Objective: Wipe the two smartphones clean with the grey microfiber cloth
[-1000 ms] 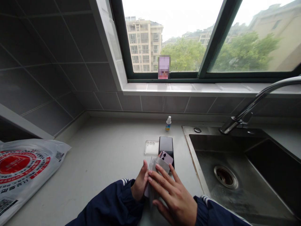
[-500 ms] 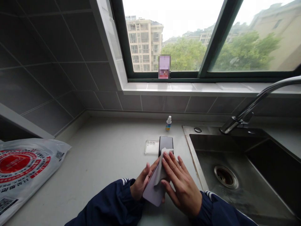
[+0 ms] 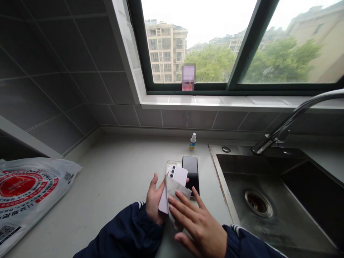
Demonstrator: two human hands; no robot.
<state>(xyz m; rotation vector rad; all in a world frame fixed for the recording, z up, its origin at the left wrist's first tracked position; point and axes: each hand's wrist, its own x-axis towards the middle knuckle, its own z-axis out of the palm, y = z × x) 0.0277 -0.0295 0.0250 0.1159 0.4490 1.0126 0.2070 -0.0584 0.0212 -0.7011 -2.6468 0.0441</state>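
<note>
A lilac phone lies tilted in my left hand, its back with three camera lenses facing up. My left thumb points up beside the phone's edge, with the fingers under it. My right hand presses a grey cloth onto the phone's back, fingers long and nearly flat over the cloth. Just beyond them a black-screened phone rests on the counter. Left of it is a clear phone case, partly hidden by the lilac phone. A small white-capped bottle stands upright behind these.
On the right, a steel sink with a curved faucet is set into the light counter. A white plastic bag with red print lies at the left. A window sill runs along the back.
The cloth and my right hand have slid down and left, baring the camera end of the lilac phone. That phone has shifted up and left over the clear case, uncovering more of the black-screened phone.
</note>
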